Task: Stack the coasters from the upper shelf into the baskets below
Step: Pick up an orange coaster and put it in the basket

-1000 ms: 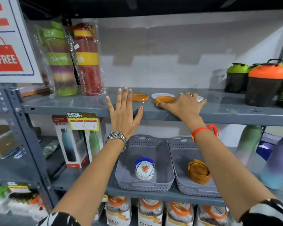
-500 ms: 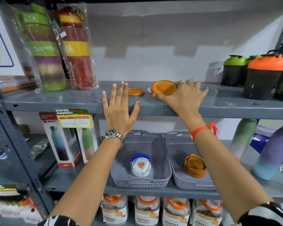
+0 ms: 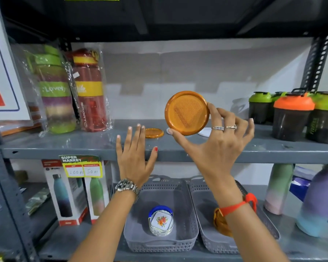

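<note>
My right hand (image 3: pixel 214 146) holds a round orange coaster (image 3: pixel 187 112) upright by its rim, lifted above the upper shelf (image 3: pixel 83 148). My left hand (image 3: pixel 135 156) rests flat and open against the shelf's front edge. A second orange coaster (image 3: pixel 154 132) lies flat on the shelf just beyond my left fingers, and a white coaster (image 3: pixel 204 132) peeks out behind the held one. Below stand two grey baskets: the left basket (image 3: pixel 159 241) holds a stack of white floral coasters (image 3: pixel 161 221), the right basket (image 3: pixel 204 210) holds a stack of orange coasters (image 3: pixel 221 223), partly hidden by my right forearm.
Wrapped bottles (image 3: pixel 72 91) stand at the left of the upper shelf; shaker bottles (image 3: pixel 292 114) with green and orange lids at the right. Boxed bottles (image 3: pixel 66 191) and pastel bottles (image 3: pixel 318 201) flank the baskets. A sign (image 3: pixel 2 72) hangs at far left.
My right hand has lifted the orange coaster off the shelf and tipped it upright. My left hand stays on the shelf edge. The camera has tilted upward.
</note>
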Available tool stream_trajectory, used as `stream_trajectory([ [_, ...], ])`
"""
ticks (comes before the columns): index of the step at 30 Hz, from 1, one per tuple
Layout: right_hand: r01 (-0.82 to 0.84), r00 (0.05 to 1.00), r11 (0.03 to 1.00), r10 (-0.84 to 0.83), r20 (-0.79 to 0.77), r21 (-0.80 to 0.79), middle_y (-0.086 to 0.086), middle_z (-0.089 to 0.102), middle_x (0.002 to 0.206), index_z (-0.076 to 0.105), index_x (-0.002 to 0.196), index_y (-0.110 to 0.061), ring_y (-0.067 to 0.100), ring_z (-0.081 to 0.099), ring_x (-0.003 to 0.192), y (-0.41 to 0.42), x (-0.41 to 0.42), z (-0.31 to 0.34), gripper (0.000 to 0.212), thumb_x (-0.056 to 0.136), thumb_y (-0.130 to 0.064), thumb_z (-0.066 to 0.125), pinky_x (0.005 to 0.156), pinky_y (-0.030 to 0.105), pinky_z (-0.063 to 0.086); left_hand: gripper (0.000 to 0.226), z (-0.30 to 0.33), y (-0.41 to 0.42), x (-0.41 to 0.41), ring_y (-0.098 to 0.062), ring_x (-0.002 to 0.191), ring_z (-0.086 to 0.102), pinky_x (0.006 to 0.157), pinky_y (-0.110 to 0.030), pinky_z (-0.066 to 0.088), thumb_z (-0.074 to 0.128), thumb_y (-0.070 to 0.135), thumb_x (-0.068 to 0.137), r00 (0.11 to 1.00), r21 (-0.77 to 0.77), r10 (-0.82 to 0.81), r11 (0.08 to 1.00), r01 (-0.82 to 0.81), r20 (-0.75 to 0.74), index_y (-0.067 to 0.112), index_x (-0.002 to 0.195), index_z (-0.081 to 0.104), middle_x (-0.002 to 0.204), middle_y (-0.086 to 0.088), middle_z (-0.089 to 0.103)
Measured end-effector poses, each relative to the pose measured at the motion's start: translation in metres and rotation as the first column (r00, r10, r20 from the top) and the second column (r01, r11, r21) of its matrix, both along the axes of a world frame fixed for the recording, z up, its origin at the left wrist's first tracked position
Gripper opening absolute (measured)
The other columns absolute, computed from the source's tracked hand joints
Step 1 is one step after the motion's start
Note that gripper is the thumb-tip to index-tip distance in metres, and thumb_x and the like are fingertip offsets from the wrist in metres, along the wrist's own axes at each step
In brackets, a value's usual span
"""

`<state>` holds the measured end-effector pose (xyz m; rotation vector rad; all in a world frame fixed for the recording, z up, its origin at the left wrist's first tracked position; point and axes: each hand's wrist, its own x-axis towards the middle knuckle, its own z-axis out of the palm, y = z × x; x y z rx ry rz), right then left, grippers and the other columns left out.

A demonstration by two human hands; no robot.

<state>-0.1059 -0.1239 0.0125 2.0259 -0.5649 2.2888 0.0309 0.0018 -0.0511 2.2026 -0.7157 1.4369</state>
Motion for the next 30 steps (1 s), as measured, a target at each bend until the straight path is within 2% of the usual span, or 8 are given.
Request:
stream_trajectory([
  [4, -0.023, 1.0, 0.999, 0.023, -0.008, 0.028, 0.005, 0.069, 0.099, 0.071, 0.107, -0.015, 0.027, 0.058, 0.098, 0.002, -0.007, 0.004, 0.09, 0.055, -0.087, 0.058, 0.101, 0.054, 0.037, 0.066, 0.0, 0.0, 0.0, -0.027, 0.136, 0.034, 0.115, -0.045, 0.007, 0.025, 0.051, 0.094, 1.0, 0.006, 0.005, 1.0, -0.005, -0.005, 0.007, 0.142, 0.04, 0.146, -0.007, 0.04],
  [10, -0.111, 0.977, 0.969, 0.147, -0.156, 0.221, -0.001, 0.067, 0.1, 0.07, 0.106, -0.022, 0.025, 0.054, 0.101, -0.001, -0.019, -0.011, 0.09, 0.053, -0.091, 0.047, 0.098, 0.051, 0.04, 0.063, 0.0, 0.0, -0.002, -0.027, 0.136, 0.034, 0.115, -0.044, 0.007, 0.034, 0.045, 0.092, 1.0, 0.0, 0.0, 1.0, 0.0, 0.017, 0.007, 0.141, 0.041, 0.145, -0.007, 0.042],
  [14, -0.173, 0.955, 0.937, 0.235, -0.182, 0.303, -0.002, 0.067, 0.1, 0.07, 0.106, -0.021, 0.023, 0.053, 0.099, 0.001, -0.03, -0.042, 0.09, 0.051, -0.089, 0.048, 0.094, 0.047, 0.041, 0.063, -0.003, 0.0, 0.0, -0.028, 0.137, 0.033, 0.115, -0.045, 0.007, 0.033, 0.046, 0.093, 1.0, 0.003, 0.002, 1.0, -0.003, 0.021, 0.006, 0.142, 0.04, 0.145, -0.007, 0.042],
  [18, -0.253, 0.921, 0.92, 0.323, -0.216, 0.3, -0.001, 0.064, 0.094, 0.069, 0.104, -0.02, 0.019, 0.05, 0.095, 0.0, -0.038, -0.091, 0.084, 0.051, -0.084, 0.056, 0.086, 0.042, 0.042, 0.061, -0.006, 0.001, 0.004, -0.028, 0.136, 0.035, 0.114, -0.046, 0.01, 0.032, 0.045, 0.094, 0.997, -0.001, -0.023, 1.0, 0.023, 0.074, 0.006, 0.14, 0.043, 0.144, -0.007, 0.043],
  [22, -0.132, 0.894, 0.934, 0.257, -0.367, 0.332, 0.0, 0.066, 0.095, 0.07, 0.103, -0.019, 0.02, 0.051, 0.096, -0.017, -0.037, -0.15, 0.089, 0.056, -0.09, 0.045, 0.09, 0.045, 0.041, 0.059, -0.008, 0.0, 0.008, -0.026, 0.136, 0.035, 0.114, -0.046, 0.012, 0.032, 0.044, 0.095, 0.991, -0.016, -0.04, 0.999, 0.042, 0.129, 0.008, 0.14, 0.043, 0.144, -0.006, 0.043],
  [24, -0.003, 0.849, 0.93, 0.196, -0.49, 0.367, 0.0, 0.067, 0.099, 0.07, 0.104, -0.02, 0.023, 0.052, 0.098, -0.033, -0.035, -0.175, 0.092, 0.056, -0.093, 0.041, 0.093, 0.046, 0.04, 0.058, -0.009, -0.001, 0.009, -0.025, 0.136, 0.034, 0.114, -0.046, 0.013, 0.031, 0.045, 0.096, 0.988, -0.024, -0.043, 0.999, 0.047, 0.145, 0.009, 0.141, 0.042, 0.145, -0.005, 0.043],
  [27, 0.244, 0.717, 0.881, 0.118, -0.687, 0.406, 0.004, 0.067, 0.106, 0.069, 0.107, -0.022, 0.028, 0.052, 0.103, -0.067, -0.03, -0.2, 0.093, 0.053, -0.093, 0.043, 0.095, 0.046, 0.035, 0.057, -0.01, -0.002, 0.011, -0.025, 0.137, 0.034, 0.113, -0.046, 0.014, 0.032, 0.044, 0.096, 0.986, -0.035, -0.037, 0.998, 0.044, 0.163, 0.01, 0.141, 0.043, 0.145, -0.003, 0.042],
  [30, 0.47, 0.541, 0.768, 0.14, -0.829, 0.436, 0.008, 0.063, 0.12, 0.066, 0.113, -0.019, 0.03, 0.048, 0.116, -0.103, -0.024, -0.214, 0.098, 0.055, -0.093, 0.039, 0.103, 0.051, 0.03, 0.056, -0.012, -0.001, 0.013, -0.024, 0.137, 0.034, 0.113, -0.045, 0.014, 0.032, 0.044, 0.096, 0.983, -0.032, -0.047, 0.998, 0.053, 0.177, 0.011, 0.141, 0.043, 0.145, -0.002, 0.042],
])
